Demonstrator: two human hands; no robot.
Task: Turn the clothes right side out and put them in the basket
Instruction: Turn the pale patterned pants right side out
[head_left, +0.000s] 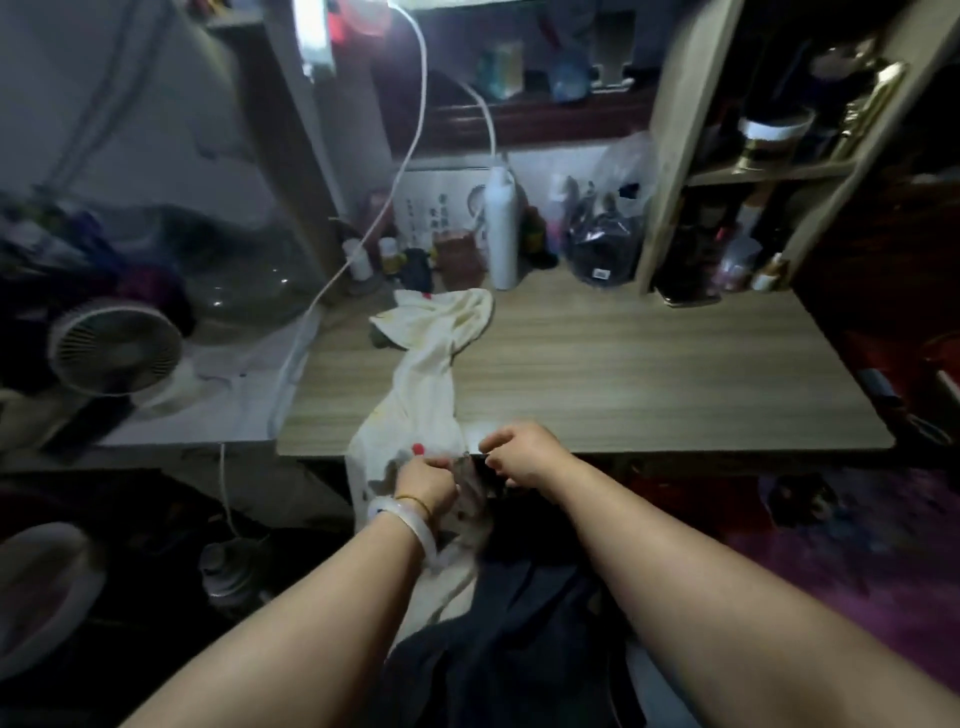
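Observation:
A cream-white garment (423, 374) with red marks lies stretched across the wooden desk (623, 364) and hangs over its front edge. My left hand (426, 483), wearing a pale bangle, grips the garment's hanging end just below the desk edge. Close beside it, my right hand (522, 454) pinches the same cloth with curled fingers at the edge. A dark garment (519, 649) lies in my lap below both arms. No basket can be made out for certain.
A white bottle (503, 228), small jars and a plastic bag (605, 244) crowd the back of the desk. A shelf unit (727, 171) stands at right. A small white fan (117, 348) and a white cable (332, 280) sit left of the desk.

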